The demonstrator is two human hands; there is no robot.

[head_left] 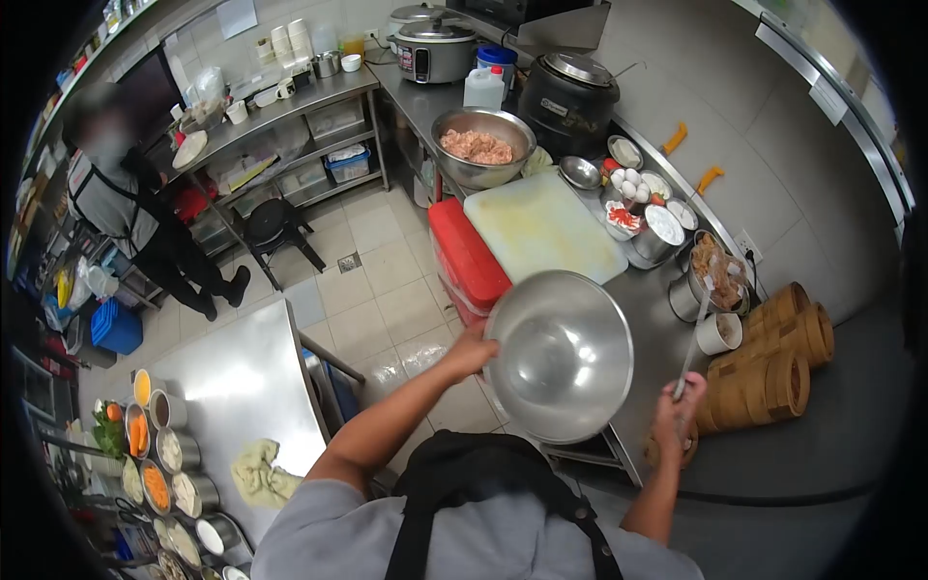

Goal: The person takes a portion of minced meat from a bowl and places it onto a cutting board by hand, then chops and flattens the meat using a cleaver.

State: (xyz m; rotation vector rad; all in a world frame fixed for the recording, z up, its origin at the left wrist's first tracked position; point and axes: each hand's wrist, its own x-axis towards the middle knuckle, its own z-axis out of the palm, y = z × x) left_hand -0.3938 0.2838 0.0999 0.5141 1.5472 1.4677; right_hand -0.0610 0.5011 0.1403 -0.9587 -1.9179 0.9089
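My left hand point(471, 350) is closed on the left rim of a large steel mixing bowl point(561, 362). The bowl is tilted so its bare, shiny inside faces me, in front of my apron at the counter's edge. In my right hand point(681, 411) is the handle of a long, thin metal utensil point(692, 348). Its far end reaches up to a metal pot point(713, 275) of brownish food pieces partly in plastic, and I cannot make out its head. A small white cup point(719, 333) stands beside that pot. Bamboo steamers point(764, 382) are stacked just right of my right hand.
Beyond the bowl lie a white cutting board point(546, 222), a red-lidded bin point(468, 253) and a bowl of raw minced meat point(483, 145). Eggs point(630, 184) and small containers line the wall. A steel table point(246, 358) is at left. A co-worker point(126, 193) stands farther back.
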